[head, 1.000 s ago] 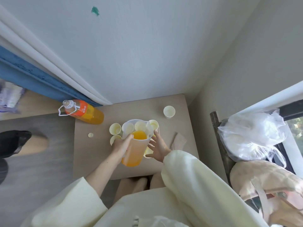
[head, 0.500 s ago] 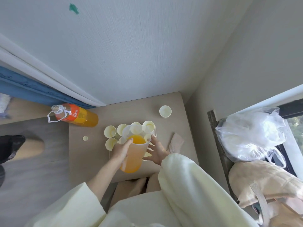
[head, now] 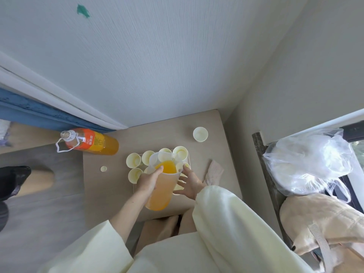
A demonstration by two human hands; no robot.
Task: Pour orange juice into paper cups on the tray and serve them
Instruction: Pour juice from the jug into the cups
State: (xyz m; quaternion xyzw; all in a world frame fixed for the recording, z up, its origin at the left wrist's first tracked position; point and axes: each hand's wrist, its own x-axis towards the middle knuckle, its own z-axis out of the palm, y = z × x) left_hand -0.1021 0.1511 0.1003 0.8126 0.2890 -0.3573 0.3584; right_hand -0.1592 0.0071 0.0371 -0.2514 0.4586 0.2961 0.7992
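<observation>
left hand (head: 149, 181) grip: wrapped round juice pitcher (head: 161, 192), over paper cups (head: 133, 160) on tray (head: 189, 157) | right hand (head: 189, 184) grip: wide, fingers spread beside pitcher | tray on tabletop (head: 106, 190)

One table (head: 102, 194) carries one tray (head: 189, 159). There is one jug (head: 161, 186) of orange juice. Six paper cups (head: 133, 160) show clearly on the tray, and parts of at least two more peek out beside the jug, so the full count there cannot be told. One lone cup (head: 200, 134) stands apart. One juice bottle (head: 92, 141), one bottle cap (head: 103, 168) and one cloth (head: 213, 172) are there too. Two hands show, the left hand (head: 148, 181) and the right hand (head: 190, 182). There is one plastic bag (head: 307, 162) and one fabric bag (head: 323, 219).
</observation>
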